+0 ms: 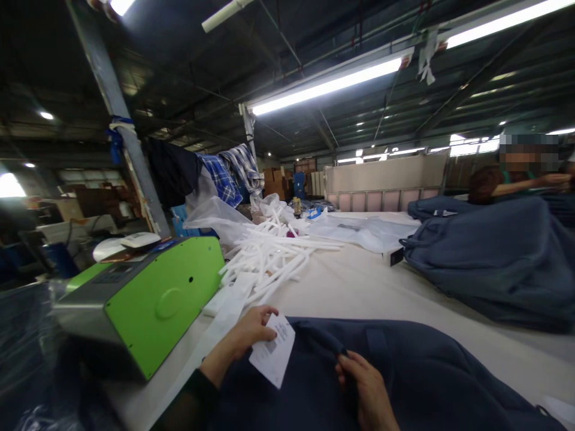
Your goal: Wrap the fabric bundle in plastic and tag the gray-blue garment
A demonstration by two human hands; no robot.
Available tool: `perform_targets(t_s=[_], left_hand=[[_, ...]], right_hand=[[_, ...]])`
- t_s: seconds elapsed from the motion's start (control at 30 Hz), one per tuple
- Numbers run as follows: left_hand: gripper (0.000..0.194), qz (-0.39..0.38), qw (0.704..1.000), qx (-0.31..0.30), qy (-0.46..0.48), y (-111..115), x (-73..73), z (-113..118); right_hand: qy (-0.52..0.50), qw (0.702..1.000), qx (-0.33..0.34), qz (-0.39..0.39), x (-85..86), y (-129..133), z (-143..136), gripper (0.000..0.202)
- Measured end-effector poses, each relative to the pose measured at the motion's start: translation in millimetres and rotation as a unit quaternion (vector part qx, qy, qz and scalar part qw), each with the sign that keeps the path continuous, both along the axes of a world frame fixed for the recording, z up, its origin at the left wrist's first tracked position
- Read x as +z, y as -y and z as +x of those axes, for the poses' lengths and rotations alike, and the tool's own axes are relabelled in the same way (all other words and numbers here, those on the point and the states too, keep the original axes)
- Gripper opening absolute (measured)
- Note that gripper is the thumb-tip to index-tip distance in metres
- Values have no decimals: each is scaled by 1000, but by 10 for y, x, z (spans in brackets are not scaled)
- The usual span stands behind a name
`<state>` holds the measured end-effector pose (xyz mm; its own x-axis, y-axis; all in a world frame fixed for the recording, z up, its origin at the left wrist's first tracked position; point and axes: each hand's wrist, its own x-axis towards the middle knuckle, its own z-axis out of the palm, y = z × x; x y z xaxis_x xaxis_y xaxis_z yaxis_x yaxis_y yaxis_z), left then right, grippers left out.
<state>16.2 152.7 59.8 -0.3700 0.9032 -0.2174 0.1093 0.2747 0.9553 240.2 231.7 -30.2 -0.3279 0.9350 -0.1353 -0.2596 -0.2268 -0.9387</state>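
Left hand (249, 335) pinches white printed label (274, 353) between thumb and fingers, at 6 o'clock of table (359, 287); right hand (366, 389) closes on fold of dark blue garment (404, 371), label overlapping its left edge; green machine (153, 299) at 9 o'clock; white strips (274, 254) at 12; blue fabric pile (494, 263) at 2.

One green machine (153, 299); one paper label (274, 353); two navy bag piles (489, 263); many white strips (269, 257)
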Motion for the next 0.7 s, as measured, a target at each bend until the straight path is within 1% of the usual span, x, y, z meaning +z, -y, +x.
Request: perform_targets(t_s=[0.03, 0.1, 0.13, 0.17, 0.2, 0.23, 0.27, 0.33, 0.4, 0.43, 0.47, 0.5, 0.6, 0.7], left_hand=[[47, -12, 998, -9, -67, -21, 88, -3], [38, -24, 979, -25, -199, -80, 237, 21], [33, -26, 965, -32, -259, -114, 294, 47], [30, -27, 948, -39, -314, -147, 338, 81], [27, -29, 930, -45, -365, -178, 371, 117], [25, -33, 910, -50, -411, -204, 394, 155], [24, -39, 889, -56, -453, -226, 409, 191], [21, -52, 848, -70, -523, -257, 422, 250], [23, -57, 810, -87, -577, -281, 425, 288], [25, -56, 792, -96, -601, -293, 426, 300], [26, -52, 774, -105, -622, -307, 429, 307], [27, -46, 756, -116, -643, -323, 435, 310], [25, -11, 702, -148, -696, -393, 467, 312], [22, 39, 651, -178, -737, -484, 475, 366]], right_hand=[[1, 1000, 7, -1, -9, -7, 3, 41], [9, 1000, 30, 5, -42, -6, 14, 42], [21, 998, 46, 30, -69, 2, 22, 42], [41, 995, 62, 74, -106, 12, 33, 41], [67, 985, 78, 136, -153, 25, 43, 38], [95, 967, 94, 215, -211, 38, 52, 34], [121, 940, 101, 303, -275, 50, 57, 28], [153, 865, 71, 473, -398, 70, 54, 21], [170, 783, 18, 598, -463, 94, 34, 20], [178, 751, -11, 635, -460, 111, 21, 19], [186, 728, -32, 659, -433, 132, 8, 18], [195, 711, -47, 674, -387, 157, -3, 18], [213, 674, -80, 703, -229, 235, -21, 27], [229, 639, -79, 730, -186, 275, -38, 23]])
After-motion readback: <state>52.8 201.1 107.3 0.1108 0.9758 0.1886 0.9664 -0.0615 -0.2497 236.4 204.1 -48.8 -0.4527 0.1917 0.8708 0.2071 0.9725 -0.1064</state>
